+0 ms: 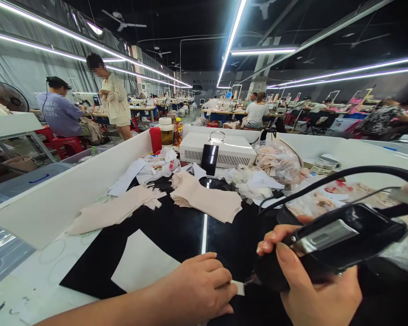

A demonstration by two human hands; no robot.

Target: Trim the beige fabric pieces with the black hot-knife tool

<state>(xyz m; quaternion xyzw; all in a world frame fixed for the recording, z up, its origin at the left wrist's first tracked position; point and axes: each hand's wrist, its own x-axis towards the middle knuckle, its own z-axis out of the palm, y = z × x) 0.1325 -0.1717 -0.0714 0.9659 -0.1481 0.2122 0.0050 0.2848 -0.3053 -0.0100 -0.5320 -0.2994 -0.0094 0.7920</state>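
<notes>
My right hand [313, 290] is closed round a black handheld tool [333, 242] with a metal plate and a thick black cable [336, 176]. The tool's tip points left at a small white strip [238, 287]. That strip is pinched under the fingers of my left hand [204, 285], which lies curled on the black mat [177, 231]. A white fabric piece [141, 262] lies just left of my left hand.
Stacks of beige fabric pieces [204, 197] and white scraps [149, 170] lie further back. A white metal box with a handle [221, 147], a black cup [210, 158], a red bottle [155, 139] and jars stand behind. White walls [64, 194] border the table. Other people work at distant tables.
</notes>
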